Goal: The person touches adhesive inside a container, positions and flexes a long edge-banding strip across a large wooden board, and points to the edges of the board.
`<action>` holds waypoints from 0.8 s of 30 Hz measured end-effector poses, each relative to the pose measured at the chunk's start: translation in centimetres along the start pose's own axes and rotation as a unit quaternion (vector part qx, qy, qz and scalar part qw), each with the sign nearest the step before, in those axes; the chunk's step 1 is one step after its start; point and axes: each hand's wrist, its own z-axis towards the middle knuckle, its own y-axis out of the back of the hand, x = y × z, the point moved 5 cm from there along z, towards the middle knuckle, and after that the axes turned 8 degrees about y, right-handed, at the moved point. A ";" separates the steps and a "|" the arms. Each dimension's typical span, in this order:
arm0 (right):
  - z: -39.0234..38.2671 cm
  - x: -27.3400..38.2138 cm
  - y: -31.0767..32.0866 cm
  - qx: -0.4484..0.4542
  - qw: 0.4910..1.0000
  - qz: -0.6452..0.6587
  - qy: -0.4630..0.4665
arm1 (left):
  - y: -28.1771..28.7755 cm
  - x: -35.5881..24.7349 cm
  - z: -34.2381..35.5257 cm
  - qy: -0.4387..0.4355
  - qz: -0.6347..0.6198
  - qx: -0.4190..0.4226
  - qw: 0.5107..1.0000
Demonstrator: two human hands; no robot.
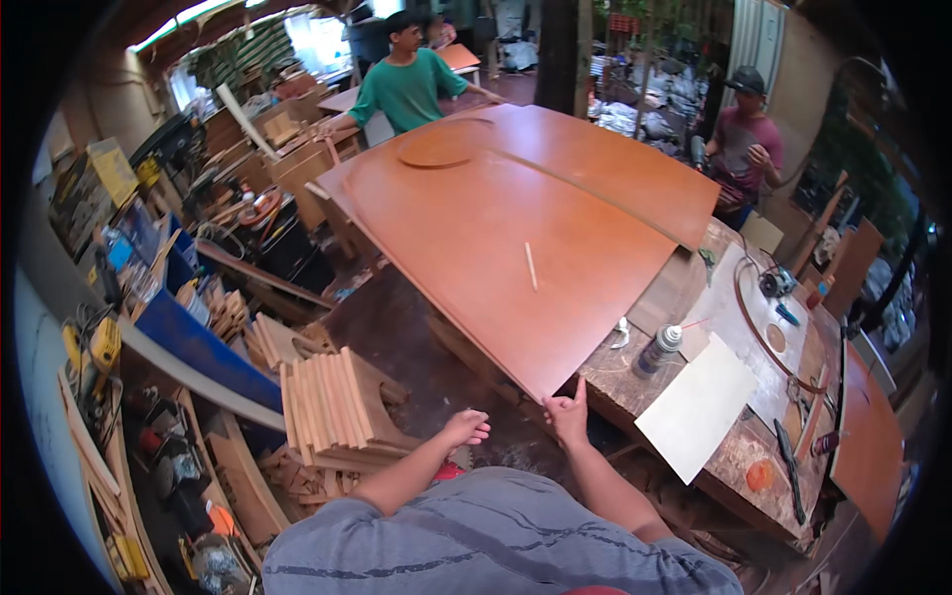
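A large orange-brown board (476, 258) lies across the worktable, with further panels on it, a round cut piece (432, 149) at the back and a thin pale stick (531, 266) on top. My right hand (565, 416) holds the board's near corner between thumb and fingers, index finger pointing up. My left hand (466, 428) hangs in the air left of that corner, fingers curled, with nothing visible in it. Right of the corner, a spray can (656, 352) stands on the worktable (610, 387) beside a pale sheet (694, 407).
A co-worker in green (412, 89) grips the far side; another person (744, 149) stands right, holding a tool. Stacked curved wood pieces (337, 407), a blue bin (208, 357) and tool shelves fill the left. A router (775, 284) and curved strip lie on the right.
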 end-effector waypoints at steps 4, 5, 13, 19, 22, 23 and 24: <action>0.1 0.1 0.3 -0.020 1.000 -0.016 -0.012 | 1.2 -5.3 -0.1 -0.188 -0.075 -0.100 0.974; 0.0 0.2 0.3 -0.025 1.000 -0.006 -0.012 | 1.9 -6.7 -0.1 -0.231 -0.072 -0.124 0.962; 0.3 5.7 0.0 -0.071 0.997 0.035 0.021 | 4.7 -20.5 -1.9 -0.436 0.207 -0.169 0.859; 4.0 11.1 -2.3 -0.070 0.992 0.001 0.108 | 2.2 -27.9 4.3 -0.428 0.310 0.116 0.841; 6.4 13.0 -4.8 -0.063 0.987 -0.035 0.140 | 0.2 -30.0 7.5 -0.193 0.033 0.261 0.945; 6.9 13.5 -5.9 -0.057 0.988 -0.036 0.141 | -0.5 -31.7 6.1 -0.161 -0.070 0.282 0.943; 7.3 13.7 -6.7 -0.069 0.987 -0.053 0.132 | -0.8 -33.2 5.6 -0.165 -0.074 0.279 0.943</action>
